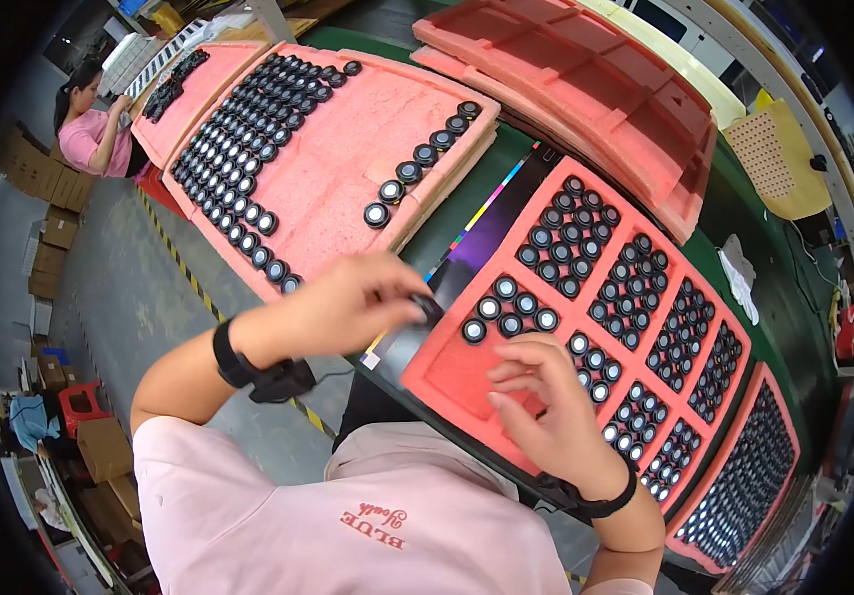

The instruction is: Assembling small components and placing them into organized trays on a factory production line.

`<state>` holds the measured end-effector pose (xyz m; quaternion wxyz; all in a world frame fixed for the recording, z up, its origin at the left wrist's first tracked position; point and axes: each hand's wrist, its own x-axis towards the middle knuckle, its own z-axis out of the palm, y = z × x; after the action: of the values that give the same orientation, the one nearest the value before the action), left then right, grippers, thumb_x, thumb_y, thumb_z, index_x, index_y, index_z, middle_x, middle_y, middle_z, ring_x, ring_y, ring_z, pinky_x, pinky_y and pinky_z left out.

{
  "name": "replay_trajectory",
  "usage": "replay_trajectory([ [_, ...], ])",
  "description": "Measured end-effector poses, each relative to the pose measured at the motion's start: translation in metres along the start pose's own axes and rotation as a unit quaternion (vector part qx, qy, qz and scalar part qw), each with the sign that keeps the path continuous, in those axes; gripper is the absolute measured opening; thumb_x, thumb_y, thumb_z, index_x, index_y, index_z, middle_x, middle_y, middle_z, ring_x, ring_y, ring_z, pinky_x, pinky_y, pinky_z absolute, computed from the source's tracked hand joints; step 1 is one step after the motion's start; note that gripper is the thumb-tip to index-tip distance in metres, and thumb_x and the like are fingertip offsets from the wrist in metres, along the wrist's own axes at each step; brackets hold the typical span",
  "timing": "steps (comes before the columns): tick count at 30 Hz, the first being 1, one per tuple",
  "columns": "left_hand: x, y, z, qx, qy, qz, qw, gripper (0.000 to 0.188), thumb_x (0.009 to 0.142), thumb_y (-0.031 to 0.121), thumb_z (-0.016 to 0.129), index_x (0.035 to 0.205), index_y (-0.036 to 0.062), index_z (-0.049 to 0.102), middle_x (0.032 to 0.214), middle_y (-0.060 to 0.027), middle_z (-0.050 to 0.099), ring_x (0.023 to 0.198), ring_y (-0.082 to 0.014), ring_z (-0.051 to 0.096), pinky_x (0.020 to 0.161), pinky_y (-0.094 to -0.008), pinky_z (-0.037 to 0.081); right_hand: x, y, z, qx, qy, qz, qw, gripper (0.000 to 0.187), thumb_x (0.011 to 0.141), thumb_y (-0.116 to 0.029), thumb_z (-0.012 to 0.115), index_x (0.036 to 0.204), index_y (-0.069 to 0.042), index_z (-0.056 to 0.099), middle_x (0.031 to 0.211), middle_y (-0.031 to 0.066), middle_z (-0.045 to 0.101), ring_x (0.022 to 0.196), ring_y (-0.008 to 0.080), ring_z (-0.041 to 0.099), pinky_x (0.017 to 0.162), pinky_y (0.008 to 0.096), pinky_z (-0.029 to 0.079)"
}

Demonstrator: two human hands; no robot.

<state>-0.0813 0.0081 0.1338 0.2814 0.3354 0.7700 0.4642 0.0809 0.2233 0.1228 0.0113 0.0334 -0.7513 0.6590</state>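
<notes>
My left hand point(362, 302) pinches a small black round part point(429, 311) by its fingertips, above the dark strip beside the compartment tray. My right hand point(543, 402) hovers over the tray's near left compartment, its fingers curved and apart, with nothing seen in them. That pink foam tray point(447, 372) is split into compartments. Several black round parts with pale centres point(511, 324) sit in the far part of the near left compartment, while bare foam shows in its near part. The other compartments hold many more such parts point(570, 233).
To the left lies a pink foam sheet point(338, 159) with rows of the same round parts. Another filled tray point(744, 476) is at the right. Stacked pink trays point(585, 89) stand at the back. A co-worker in pink point(100, 139) is at the far left.
</notes>
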Motion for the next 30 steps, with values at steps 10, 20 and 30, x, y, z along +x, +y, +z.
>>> replay_trajectory([
  [10, 0.014, -0.046, -0.063, -0.003, 0.081, -0.205, 0.975, 0.016, 0.085, 0.004, 0.064, 0.1, -0.0025, 0.06, 0.081, -0.0054, 0.064, 0.067, -0.0099, 0.061, 0.058, -0.0228, 0.05, -0.028, 0.007, -0.033, 0.031, 0.054, 0.053, 0.997, 0.039, 0.082, 0.013, 0.055, 0.118, 0.001, 0.049, 0.116, 0.0101, 0.045, 0.095, 0.0151, 0.058, 0.08, 0.0262, 0.049],
  [20, 0.021, -0.054, -0.061, 0.016, 0.124, -0.176, 0.976, 0.014, 0.088, 0.001, 0.06, 0.101, -0.0027, 0.058, 0.085, -0.0058, 0.065, 0.068, -0.0084, 0.061, 0.061, -0.0218, 0.049, -0.04, 0.007, -0.044, 0.043, 0.094, 0.073, 0.992, 0.035, 0.083, 0.012, 0.053, 0.116, 0.002, 0.05, 0.118, 0.0101, 0.046, 0.094, 0.0147, 0.058, 0.08, 0.026, 0.048],
  [30, -0.002, -0.006, 0.0, 0.315, 0.175, 0.024, 0.933, 0.017, 0.081, 0.005, 0.064, 0.097, 0.0026, 0.061, 0.092, -0.0103, 0.061, 0.079, -0.023, 0.063, 0.067, -0.0322, 0.051, -0.013, 0.006, -0.053, -0.176, 0.035, 0.099, 0.979, 0.026, 0.081, 0.008, 0.059, 0.105, 0.0, 0.058, 0.105, 0.0091, 0.053, 0.087, 0.0147, 0.059, 0.071, 0.0253, 0.05],
])
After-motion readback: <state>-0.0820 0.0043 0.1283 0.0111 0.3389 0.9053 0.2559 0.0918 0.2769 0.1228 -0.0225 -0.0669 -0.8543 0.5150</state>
